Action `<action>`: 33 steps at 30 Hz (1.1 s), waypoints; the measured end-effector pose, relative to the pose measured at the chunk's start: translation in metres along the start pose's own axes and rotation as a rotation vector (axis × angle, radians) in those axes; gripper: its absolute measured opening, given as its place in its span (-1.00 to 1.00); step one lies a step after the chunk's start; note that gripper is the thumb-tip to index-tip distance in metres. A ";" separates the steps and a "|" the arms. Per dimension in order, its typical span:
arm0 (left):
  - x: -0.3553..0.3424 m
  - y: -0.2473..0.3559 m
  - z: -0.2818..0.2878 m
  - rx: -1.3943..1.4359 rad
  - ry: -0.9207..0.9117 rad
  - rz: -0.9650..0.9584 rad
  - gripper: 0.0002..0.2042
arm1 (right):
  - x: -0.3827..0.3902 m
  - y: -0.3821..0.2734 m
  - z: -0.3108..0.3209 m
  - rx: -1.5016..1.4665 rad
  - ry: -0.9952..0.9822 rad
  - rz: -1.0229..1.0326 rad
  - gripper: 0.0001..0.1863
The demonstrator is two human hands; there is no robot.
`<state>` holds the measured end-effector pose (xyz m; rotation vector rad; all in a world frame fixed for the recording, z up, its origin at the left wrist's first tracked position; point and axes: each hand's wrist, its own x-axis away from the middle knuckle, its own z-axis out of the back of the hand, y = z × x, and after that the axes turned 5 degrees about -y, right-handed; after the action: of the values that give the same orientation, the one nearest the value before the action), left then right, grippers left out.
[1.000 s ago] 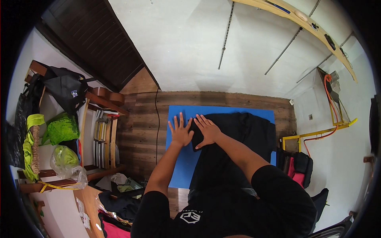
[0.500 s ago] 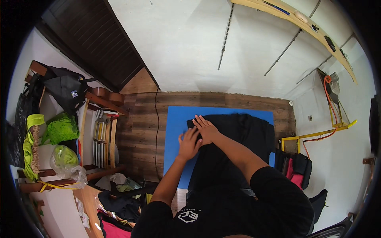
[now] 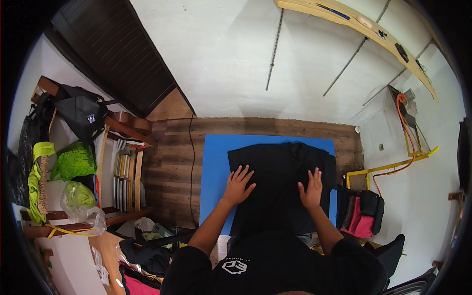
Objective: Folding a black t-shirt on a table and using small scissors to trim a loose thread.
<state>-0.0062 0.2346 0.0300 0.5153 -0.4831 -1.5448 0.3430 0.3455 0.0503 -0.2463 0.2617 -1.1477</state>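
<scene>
A black garment (image 3: 273, 182) lies spread over a blue table top (image 3: 214, 169), somewhat rumpled toward its far right side. My left hand (image 3: 238, 186) rests on the garment's left edge with its fingers spread. On the right part of the cloth lies my right hand (image 3: 311, 189), fingers stretched out and pointing away from me. Neither hand grips anything. The near end of the garment runs up against my black shirt, so where it ends there cannot be seen.
Left stands a wooden shelf (image 3: 130, 218) with books (image 3: 123, 182), a black bag (image 3: 83, 110) and green bundles. Folded black and pink clothes (image 3: 361, 211) sit right of the table. A wooden wall shelf (image 3: 364, 24) hangs above. A dark cable (image 3: 192, 162) crosses the floor.
My right hand has moved from the garment's far left corner to its right side. The left hand has come slightly nearer and flattened onto the left edge.
</scene>
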 end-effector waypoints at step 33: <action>-0.068 -0.033 -0.005 -0.311 -0.101 0.521 -0.01 | -0.077 0.141 -0.001 0.143 -0.228 -0.293 -0.11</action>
<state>-0.0284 0.3036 0.0085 0.0578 -0.4035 -1.1153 0.4341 0.4716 0.0095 -0.2928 -0.0615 -1.4083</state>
